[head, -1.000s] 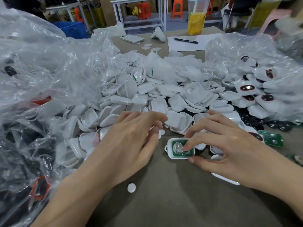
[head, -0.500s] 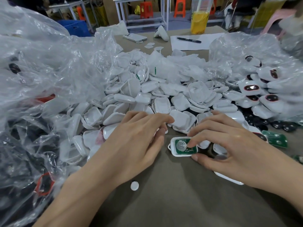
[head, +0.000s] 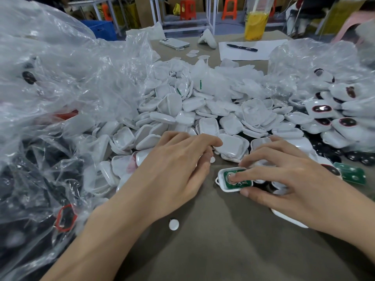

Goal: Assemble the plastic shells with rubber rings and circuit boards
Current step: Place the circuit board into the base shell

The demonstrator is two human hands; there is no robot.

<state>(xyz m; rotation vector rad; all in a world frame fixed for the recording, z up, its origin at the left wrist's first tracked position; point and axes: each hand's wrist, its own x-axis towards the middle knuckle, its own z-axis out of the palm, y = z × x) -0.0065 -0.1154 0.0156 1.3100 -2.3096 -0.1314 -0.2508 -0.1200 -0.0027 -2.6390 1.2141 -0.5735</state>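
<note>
A white plastic shell (head: pixel 222 186) with a green circuit board (head: pixel 244 183) seated in it lies on the brown table in front of me. My right hand (head: pixel 294 179) holds it: the thumb is against its near edge and the index fingertip presses on the board's round metal part. My left hand (head: pixel 174 165) lies palm down with curled fingers at the edge of a big heap of empty white shells (head: pixel 209 126); what is under it is hidden. A red rubber ring (head: pixel 66 218) shows through the left plastic bag.
Shells fitted with dark rings (head: pixel 321 109) fill a clear bag at right, with loose green boards (head: pixel 351 173) and black parts (head: pixel 355 156) beside it. A small white disc (head: pixel 174 224) lies near my left wrist. A phone (head: pixel 174 43), a paper with a pen (head: pixel 242 47) and a drink cup (head: pixel 255 25) stand at the back.
My right index fingertip has slid back onto the board's round metal part. The shell and my left hand have hardly moved.
</note>
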